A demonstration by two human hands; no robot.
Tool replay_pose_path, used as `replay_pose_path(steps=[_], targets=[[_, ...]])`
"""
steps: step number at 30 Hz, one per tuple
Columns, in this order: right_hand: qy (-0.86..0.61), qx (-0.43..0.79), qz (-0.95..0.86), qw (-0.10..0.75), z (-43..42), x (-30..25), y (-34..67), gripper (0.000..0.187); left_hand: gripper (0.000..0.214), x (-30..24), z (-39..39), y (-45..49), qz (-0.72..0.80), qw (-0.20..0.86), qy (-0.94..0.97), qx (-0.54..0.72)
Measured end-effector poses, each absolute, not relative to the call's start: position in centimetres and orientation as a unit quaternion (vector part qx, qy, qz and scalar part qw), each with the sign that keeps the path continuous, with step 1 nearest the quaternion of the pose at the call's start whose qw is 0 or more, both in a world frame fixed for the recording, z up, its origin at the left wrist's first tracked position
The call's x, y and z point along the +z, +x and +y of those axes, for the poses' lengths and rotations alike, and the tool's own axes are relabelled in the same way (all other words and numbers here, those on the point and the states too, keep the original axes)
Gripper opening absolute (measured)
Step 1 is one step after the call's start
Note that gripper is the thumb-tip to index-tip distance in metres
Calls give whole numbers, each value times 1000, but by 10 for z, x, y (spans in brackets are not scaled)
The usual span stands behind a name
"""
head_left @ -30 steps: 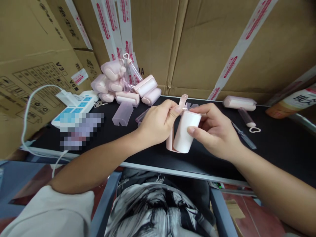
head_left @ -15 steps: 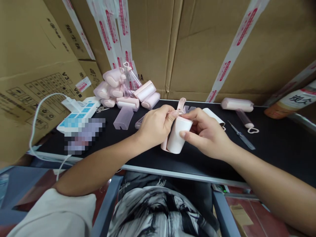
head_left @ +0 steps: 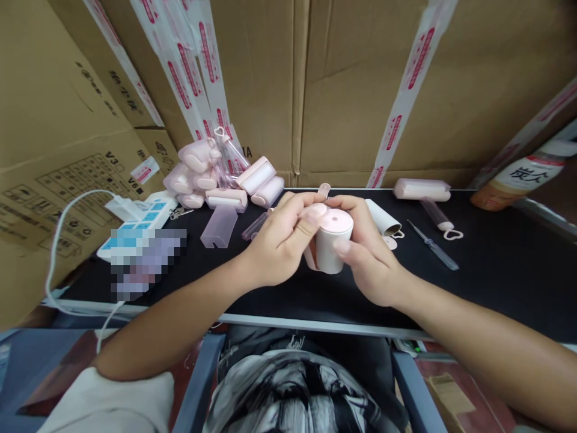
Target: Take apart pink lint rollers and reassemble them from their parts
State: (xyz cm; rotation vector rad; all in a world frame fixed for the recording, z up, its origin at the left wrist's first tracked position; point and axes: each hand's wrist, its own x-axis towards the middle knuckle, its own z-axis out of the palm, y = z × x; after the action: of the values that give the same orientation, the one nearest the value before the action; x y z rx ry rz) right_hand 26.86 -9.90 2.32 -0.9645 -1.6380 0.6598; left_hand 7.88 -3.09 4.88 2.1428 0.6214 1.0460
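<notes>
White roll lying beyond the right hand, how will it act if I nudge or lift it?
The white roll would probably roll if nudged, being a cylinder on its side. It's likely light for its size, since its open end shows a hollow core. It should feel fairly stiff, as it holds its round shape.

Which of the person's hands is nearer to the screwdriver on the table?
Right. The right hand is left of the screwdriver; the left hand is farther left, across the lint roller.
</notes>
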Motion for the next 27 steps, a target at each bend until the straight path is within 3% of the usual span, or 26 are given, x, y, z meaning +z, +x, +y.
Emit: replay_pose_path(steps=[4, 8, 14, 27], targets=[[-383, 403, -611, 564, -95, 20, 263, 45, 57, 52, -41, 78, 225, 325, 829, 396], [-333, 521, -548, 564, -87, 21, 263, 43, 48, 52, -40, 78, 190, 305, 837, 412], [-288, 705, -493, 420, -87, 35, 266, 59, 46, 51, -33, 73, 168, 321, 855, 370], [-360, 709, -471, 382, -89, 26, 267, 53, 74, 68, -2, 59, 53, 72, 968, 236]])
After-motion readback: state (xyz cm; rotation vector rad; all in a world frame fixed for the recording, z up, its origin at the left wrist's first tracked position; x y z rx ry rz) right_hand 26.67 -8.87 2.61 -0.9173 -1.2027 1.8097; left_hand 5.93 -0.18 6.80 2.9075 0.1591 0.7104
